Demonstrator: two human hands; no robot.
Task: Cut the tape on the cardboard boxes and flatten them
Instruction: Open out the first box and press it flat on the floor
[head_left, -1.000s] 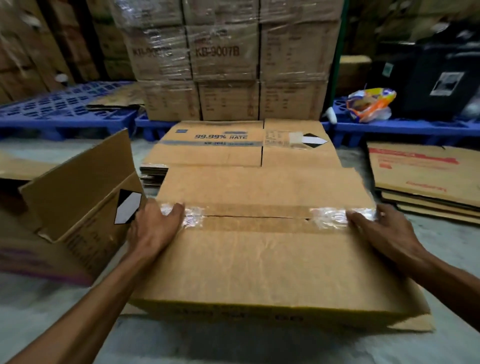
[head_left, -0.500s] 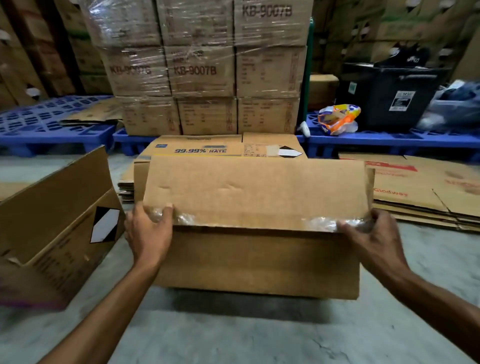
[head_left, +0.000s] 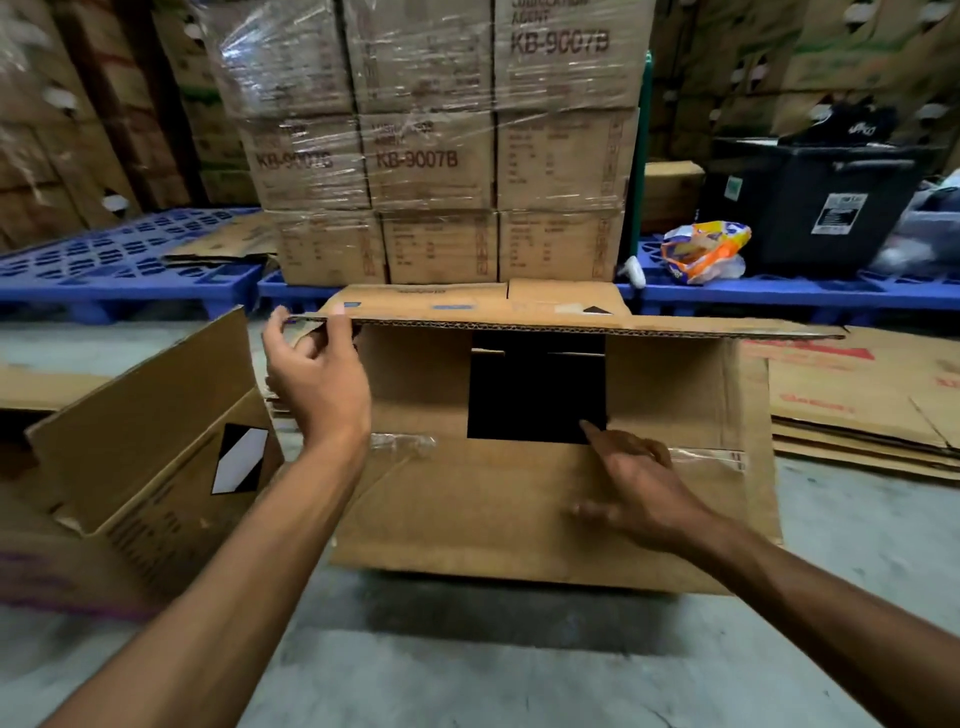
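Note:
A brown cardboard box (head_left: 493, 514) lies on its side on the concrete floor in front of me, its open end facing me with a dark gap in the middle. My left hand (head_left: 317, 379) pinches the left end of the raised top flap (head_left: 571, 326), which I see edge-on. My right hand (head_left: 639, 483) rests with straight fingers on the lower flap, its index finger pointing at the dark gap. Torn clear tape (head_left: 402, 444) clings to both ends of the lower flap's edge. A second open box (head_left: 140, 447) stands at my left.
Flattened cardboard (head_left: 857, 410) is stacked on the floor at right, and another flat pile (head_left: 426, 299) lies behind the box. Shrink-wrapped cartons (head_left: 431, 150) sit on blue pallets (head_left: 119, 275) behind. An orange bag (head_left: 704, 249) and a black bin (head_left: 821, 202) sit on the pallet at the right.
The box has tipped onto its side and its taped seam has parted. My left hand lifted the top flap up; my right hand let go of the edge and moved onto the lower flap.

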